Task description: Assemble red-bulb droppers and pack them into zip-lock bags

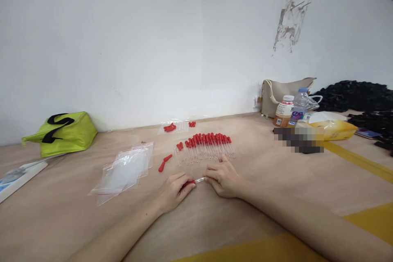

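Observation:
Between the fingers of my left hand (pixel 176 191) is a red rubber dropper bulb (pixel 188 183), mostly covered by them. My right hand (pixel 225 178) pinches a clear glass dropper tube (pixel 200 179), whose near end meets the bulb; how far it goes in is hidden. Just beyond the hands lies a row of glass droppers with red bulbs (pixel 210 139), side by side. Two loose red bulbs (pixel 165 163) rest left of that row, beside a few bare glass tubes (pixel 176 156).
Clear zip bags (pixel 125 170) lie stacked to the left. Farther back is an open bag with red bulbs and tubes (pixel 172 127). A lime-green bag (pixel 67 133) stands far left. Bottles (pixel 284 110), a beige bag (pixel 288 88) and a yellow pack (pixel 336 130) stand right.

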`<state>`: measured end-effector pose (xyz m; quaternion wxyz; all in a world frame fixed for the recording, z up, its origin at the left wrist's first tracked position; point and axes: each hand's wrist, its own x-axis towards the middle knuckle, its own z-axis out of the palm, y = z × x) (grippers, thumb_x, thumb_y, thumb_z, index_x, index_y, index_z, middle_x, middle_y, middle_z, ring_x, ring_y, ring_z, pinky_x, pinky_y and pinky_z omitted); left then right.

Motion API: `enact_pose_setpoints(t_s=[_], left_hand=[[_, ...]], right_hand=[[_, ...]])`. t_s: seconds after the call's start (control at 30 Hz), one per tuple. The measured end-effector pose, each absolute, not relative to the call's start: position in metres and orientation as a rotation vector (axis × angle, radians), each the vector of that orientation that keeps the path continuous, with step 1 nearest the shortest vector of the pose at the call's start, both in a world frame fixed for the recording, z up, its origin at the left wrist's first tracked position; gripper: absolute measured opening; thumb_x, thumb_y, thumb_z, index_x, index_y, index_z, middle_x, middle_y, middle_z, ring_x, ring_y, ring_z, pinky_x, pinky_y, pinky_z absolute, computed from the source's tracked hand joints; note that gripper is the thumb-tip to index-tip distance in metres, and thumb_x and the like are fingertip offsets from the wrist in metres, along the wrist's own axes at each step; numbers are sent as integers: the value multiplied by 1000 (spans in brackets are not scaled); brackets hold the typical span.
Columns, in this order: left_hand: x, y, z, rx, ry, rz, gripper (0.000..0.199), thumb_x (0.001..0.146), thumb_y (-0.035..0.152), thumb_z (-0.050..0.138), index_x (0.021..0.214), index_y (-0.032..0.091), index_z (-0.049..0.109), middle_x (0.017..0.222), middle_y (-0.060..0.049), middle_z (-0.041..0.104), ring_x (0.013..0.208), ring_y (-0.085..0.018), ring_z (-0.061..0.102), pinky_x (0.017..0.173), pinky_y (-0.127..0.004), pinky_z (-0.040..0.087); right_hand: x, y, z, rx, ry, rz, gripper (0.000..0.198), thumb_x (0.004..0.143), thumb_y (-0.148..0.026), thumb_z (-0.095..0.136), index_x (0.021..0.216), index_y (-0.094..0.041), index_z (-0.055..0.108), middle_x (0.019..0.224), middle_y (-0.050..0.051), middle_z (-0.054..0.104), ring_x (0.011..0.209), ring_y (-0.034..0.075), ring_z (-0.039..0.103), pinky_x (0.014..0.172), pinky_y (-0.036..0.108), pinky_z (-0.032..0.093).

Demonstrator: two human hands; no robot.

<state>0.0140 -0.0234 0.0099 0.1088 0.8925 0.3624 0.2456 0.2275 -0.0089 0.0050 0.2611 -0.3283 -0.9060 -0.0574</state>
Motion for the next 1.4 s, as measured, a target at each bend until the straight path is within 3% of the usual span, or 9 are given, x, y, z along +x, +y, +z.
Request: enact_pose_setpoints(t_s=[0.37, 0.53, 0.67, 0.9, 1.13, 1.27, 1.4], left_hand=[[9, -18, 8, 2836, 1035, 649, 22, 88, 26, 37, 88, 18, 57, 80, -5, 58, 73, -18, 54, 66, -28, 42], [7, -9, 7, 2909, 1078, 639, 24, 89, 29, 37, 93, 20, 59, 84, -6, 60, 78, -19, 55, 71, -31, 43], [-3, -2, 11, 2792, 1137, 838, 21, 85, 27, 43, 100, 23, 58, 96, -5, 59, 89, -19, 54, 79, -32, 43], [-37, 23, 7, 2348, 1800, 1121, 27, 80, 34, 48, 99, 17, 57, 99, -8, 55, 95, -22, 53, 83, -37, 43], [-41, 22, -4, 2290, 1872, 1032, 33, 76, 34, 52, 105, 18, 53, 101, -8, 54, 95, -22, 53, 84, -36, 43], [-45, 29, -6, 2236, 1877, 1011, 36, 78, 31, 49, 111, 15, 50, 106, -10, 55, 89, -21, 57, 81, -35, 46], [-45, 40, -4, 2385, 1819, 930, 33, 79, 29, 48, 107, 13, 56, 104, -11, 58, 98, -25, 53, 87, -40, 40]], right_hand=[[210, -17, 7, -1087, -2430, 109, 25, 84, -20, 37, 66, -17, 55, 67, 0, 63, 58, 9, 47, 70, 29, 19], [211, -20, 17, -1084, -2473, 8, 27, 85, -26, 38, 71, -18, 60, 74, 3, 64, 70, 13, 51, 70, 29, 23], [219, -18, 28, -1103, -2498, -60, 22, 80, -25, 46, 70, -20, 64, 76, 4, 63, 76, 16, 52, 71, 30, 25], [215, 32, 34, -1521, -2088, 472, 26, 76, -33, 48, 60, -18, 62, 64, 1, 64, 62, 13, 56, 58, 22, 32], [142, 73, 29, -1665, -1969, 205, 27, 74, -36, 48, 59, -19, 63, 66, 5, 65, 70, 18, 58, 80, 36, 27], [125, 87, 20, -1781, -1962, 146, 24, 73, -34, 48, 68, -18, 64, 74, 8, 66, 73, 21, 59, 83, 40, 23], [126, 90, 17, -1801, -1991, 108, 26, 74, -37, 47, 74, -17, 64, 76, 9, 66, 74, 22, 59, 82, 40, 22]])
